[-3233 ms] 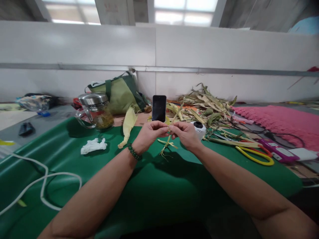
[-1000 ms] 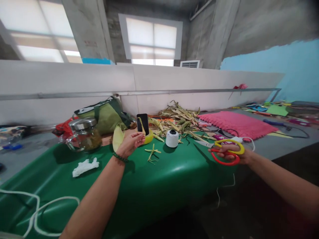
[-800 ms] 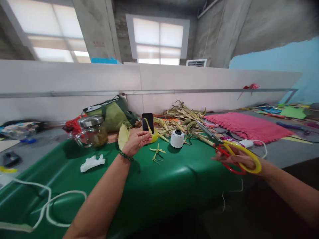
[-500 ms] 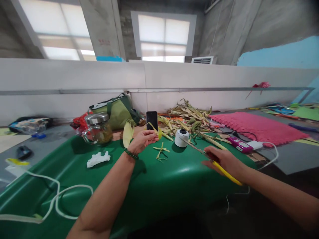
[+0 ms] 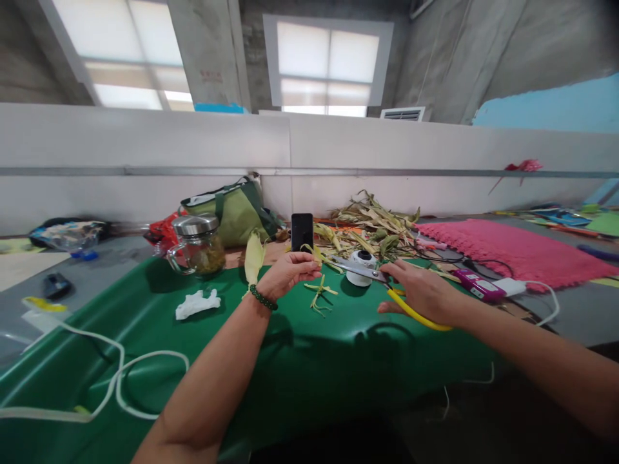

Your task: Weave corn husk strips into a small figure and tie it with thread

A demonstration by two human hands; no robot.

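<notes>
Between the fingertips of my left hand is a thin strip of corn husk, its free end curling up before the phone. My right hand grips scissors by the yellow and red handles, of which mainly the yellow loop shows. Their blades point left towards the strip and pass in front of the white thread cone. A small knotted husk figure with spread ends lies on the green mat below and between my hands. Behind my left wrist lies a pale corn husk.
A black phone stands upright at the back. A glass jug, a green bag and crumpled white tissue are to the left. Dry husks are piled behind; a pink cloth and purple device lie right.
The right hand took up the scissors and has brought them leftward from the right side to near the husk strip. My left hand keeps its pinch on the strip. The view shifted.
</notes>
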